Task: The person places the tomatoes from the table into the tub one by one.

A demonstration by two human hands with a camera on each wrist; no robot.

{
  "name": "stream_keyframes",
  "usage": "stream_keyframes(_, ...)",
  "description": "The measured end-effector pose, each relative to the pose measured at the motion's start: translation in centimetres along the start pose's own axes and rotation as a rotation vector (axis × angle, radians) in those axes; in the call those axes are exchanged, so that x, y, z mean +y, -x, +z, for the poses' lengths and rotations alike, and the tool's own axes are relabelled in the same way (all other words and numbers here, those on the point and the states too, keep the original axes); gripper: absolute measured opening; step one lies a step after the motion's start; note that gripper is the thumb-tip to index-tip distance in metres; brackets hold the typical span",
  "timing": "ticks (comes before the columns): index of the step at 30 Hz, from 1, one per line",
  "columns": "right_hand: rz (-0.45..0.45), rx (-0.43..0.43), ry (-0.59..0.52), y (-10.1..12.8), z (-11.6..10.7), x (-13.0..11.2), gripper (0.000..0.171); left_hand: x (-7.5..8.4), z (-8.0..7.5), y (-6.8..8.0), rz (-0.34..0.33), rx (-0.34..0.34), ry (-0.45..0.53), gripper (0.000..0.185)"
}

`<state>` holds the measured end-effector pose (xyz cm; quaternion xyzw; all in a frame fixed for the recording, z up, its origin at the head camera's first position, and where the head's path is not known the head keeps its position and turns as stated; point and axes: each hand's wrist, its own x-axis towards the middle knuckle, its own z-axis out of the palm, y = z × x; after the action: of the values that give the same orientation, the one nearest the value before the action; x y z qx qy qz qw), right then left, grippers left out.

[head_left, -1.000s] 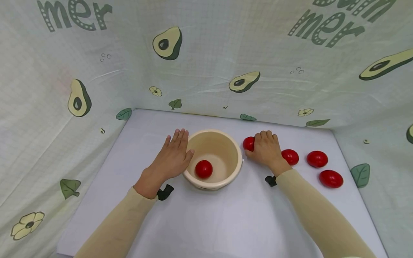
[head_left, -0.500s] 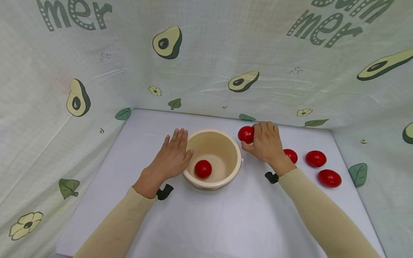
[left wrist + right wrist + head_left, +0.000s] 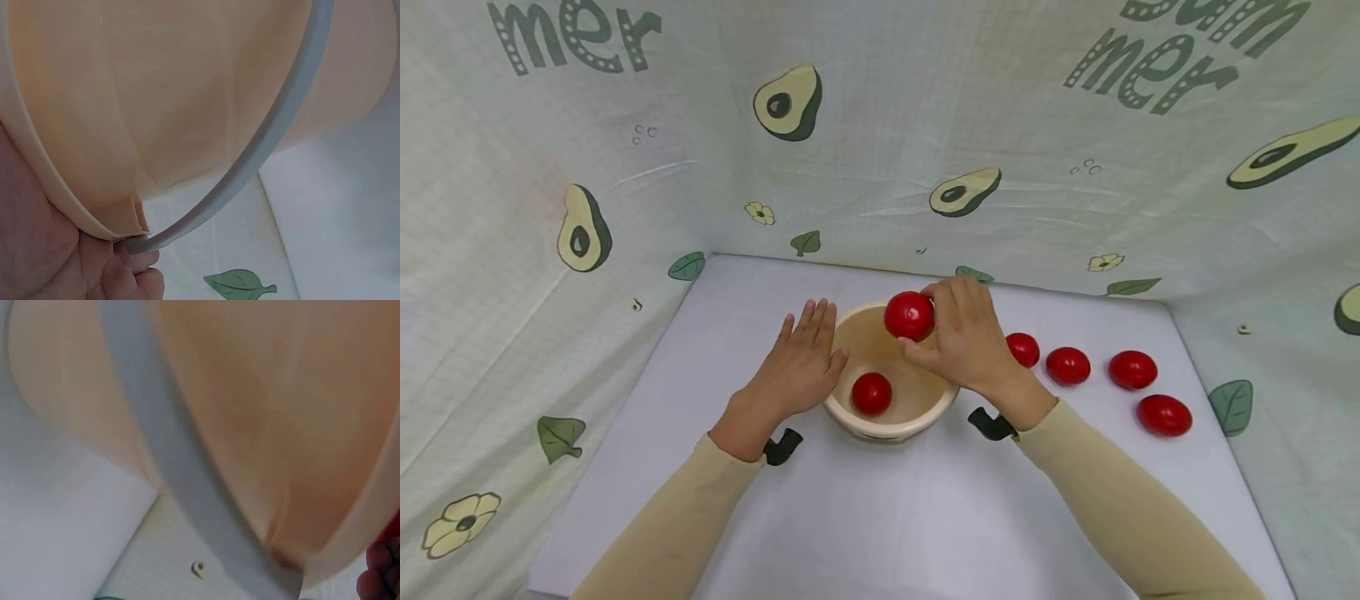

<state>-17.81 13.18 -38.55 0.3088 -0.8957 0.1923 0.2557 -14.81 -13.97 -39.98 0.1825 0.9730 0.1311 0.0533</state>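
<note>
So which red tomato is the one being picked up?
Find the round cream plastic bucket in the middle of the white table. Just above its rim, the right hand holds one shiny red tomato. It alone is in the air; the others lie inside the bucket or on the table.

I count six red tomatoes: one [image 3: 909, 316] held over the bucket, one [image 3: 872, 393] inside it, and four on the tabletop [image 3: 880, 508] at [image 3: 1023, 349], [image 3: 1068, 365], [image 3: 1132, 369] and [image 3: 1163, 415]. I see one cream bucket [image 3: 859, 332] and two hands, left hand [image 3: 797, 371] and right hand [image 3: 966, 342].
</note>
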Motion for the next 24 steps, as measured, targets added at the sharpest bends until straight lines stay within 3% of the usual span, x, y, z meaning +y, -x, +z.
stream_keyframes(6,-0.023,-0.092,0.015,0.2,1.6,-1.6,0.059,0.0,-0.1,-0.1,-0.006,-0.005,-0.005,0.074)
stream_keyframes(14,-0.017,-0.245,0.042,0.8,2.4,-1.7,0.063,0.1,0.0,-0.1,-0.005,-0.002,-0.009,0.074)
stream_keyframes(24,-0.035,-0.326,0.115,0.7,2.5,-1.9,0.069,0.1,0.1,-0.1,-0.001,0.002,0.007,0.074)
